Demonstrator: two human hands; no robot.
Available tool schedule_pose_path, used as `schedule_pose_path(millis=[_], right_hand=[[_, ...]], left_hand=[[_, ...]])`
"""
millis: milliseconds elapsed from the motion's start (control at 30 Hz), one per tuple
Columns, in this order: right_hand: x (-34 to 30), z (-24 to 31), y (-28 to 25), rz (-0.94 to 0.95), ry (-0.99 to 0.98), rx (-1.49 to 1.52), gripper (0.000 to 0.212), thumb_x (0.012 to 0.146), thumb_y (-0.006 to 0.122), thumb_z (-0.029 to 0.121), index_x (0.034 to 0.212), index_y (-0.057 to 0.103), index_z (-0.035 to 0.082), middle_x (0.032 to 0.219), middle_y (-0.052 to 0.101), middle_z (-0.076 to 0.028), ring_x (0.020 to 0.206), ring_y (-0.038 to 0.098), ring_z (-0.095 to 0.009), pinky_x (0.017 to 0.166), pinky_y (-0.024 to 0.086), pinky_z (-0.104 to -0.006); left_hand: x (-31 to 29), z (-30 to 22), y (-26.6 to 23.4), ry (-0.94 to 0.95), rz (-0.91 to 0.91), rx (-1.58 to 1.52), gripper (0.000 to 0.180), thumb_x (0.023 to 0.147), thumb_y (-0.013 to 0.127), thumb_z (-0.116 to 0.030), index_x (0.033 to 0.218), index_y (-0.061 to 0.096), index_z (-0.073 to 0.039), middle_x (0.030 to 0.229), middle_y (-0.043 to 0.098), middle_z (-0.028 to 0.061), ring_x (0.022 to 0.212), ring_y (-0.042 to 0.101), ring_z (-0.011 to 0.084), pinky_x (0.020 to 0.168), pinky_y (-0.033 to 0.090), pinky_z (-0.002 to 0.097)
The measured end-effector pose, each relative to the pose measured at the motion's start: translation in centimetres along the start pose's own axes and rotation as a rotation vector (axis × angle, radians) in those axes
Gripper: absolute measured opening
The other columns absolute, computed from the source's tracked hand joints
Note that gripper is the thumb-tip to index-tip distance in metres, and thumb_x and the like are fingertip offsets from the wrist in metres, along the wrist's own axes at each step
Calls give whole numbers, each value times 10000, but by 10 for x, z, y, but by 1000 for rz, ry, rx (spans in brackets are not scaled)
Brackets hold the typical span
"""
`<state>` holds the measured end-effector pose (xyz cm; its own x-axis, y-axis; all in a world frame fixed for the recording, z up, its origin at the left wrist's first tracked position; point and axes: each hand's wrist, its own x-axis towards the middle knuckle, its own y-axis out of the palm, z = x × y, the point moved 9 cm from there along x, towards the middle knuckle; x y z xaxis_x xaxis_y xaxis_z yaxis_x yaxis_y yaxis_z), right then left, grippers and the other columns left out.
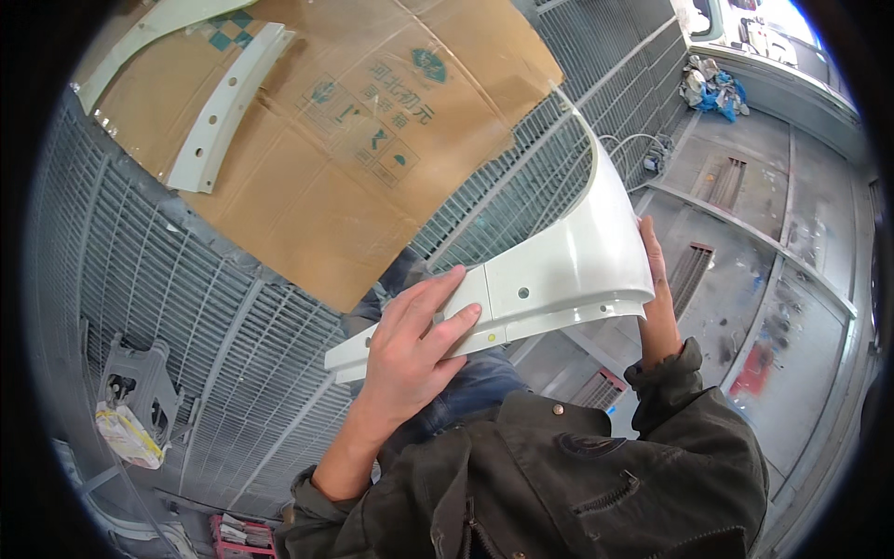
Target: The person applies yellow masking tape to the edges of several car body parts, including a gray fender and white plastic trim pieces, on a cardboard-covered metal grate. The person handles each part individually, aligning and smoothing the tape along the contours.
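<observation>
A glossy white curved trim panel (568, 261), shaped like a car's wheel-arch piece, is held across the front of my body. It has a straight flange with small holes, and one wide end sweeps up into a thin curved tip. My left hand (410, 340) lies over the narrow left part, fingers bent across its face near a seam. At the wide right end, my right hand (656, 279) grips the outer edge, its fingers partly hidden behind the panel. Below the panel, my dark jacket and jeans show.
A flattened cardboard sheet (326, 186) covers the metal grating (149, 242) ahead; a white strip with holes (228, 112) and another white curved piece (140, 42) lie on it. A grey plastic crate (149, 373) stands at left, a red basket (242, 538) lower left. Crumpled plastic (712, 88) sits far right.
</observation>
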<state>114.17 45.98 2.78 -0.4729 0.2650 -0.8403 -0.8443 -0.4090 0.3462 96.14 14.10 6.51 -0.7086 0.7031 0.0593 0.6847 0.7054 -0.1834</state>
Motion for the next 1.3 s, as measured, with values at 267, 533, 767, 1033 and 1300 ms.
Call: schedule_pose_path(millis=[267,533,767,1033,1300], right_hand=[[65,-47,28,238,-43,31,772,874,691,553,1426,482,55,1287,649,-142,1151,662,-291,967,579,-478],[96,-26,72,334,-181,-185,737,879,770,448,1392,491,-2,1259,653,-138,1100,679,-240,932,595,-432],[172,50,140,339,-168,-1162,555,861,716,303,1308,580,3,915,557,35,742,481,-62,619,400,-223],[247,99,188,229,-233,-1480,646,869,793,415,1350,608,26,948,595,-22,724,481,-96,606,411,-263],[244,135,166,-77,-568,-1270,434,873,788,302,1206,694,39,1050,728,-90,1041,662,-190,960,488,-333]], left_hand=[[20,1,-49,10,7,71,692,540,790,51,1195,616,-92,1373,601,184,1128,608,367,942,512,432],[38,6,-70,46,59,232,704,545,831,3,1213,644,-119,1385,590,107,1145,576,347,947,512,421],[67,47,-55,128,-47,405,677,573,833,21,1207,642,-119,1399,564,100,1150,550,346,967,471,444],[93,95,-14,58,-230,524,680,629,836,14,1253,602,-121,1435,524,99,1201,513,347,1010,431,461],[113,111,-9,-121,-174,584,695,679,873,-68,1301,563,-85,1392,543,124,1239,490,347,1044,419,458]])
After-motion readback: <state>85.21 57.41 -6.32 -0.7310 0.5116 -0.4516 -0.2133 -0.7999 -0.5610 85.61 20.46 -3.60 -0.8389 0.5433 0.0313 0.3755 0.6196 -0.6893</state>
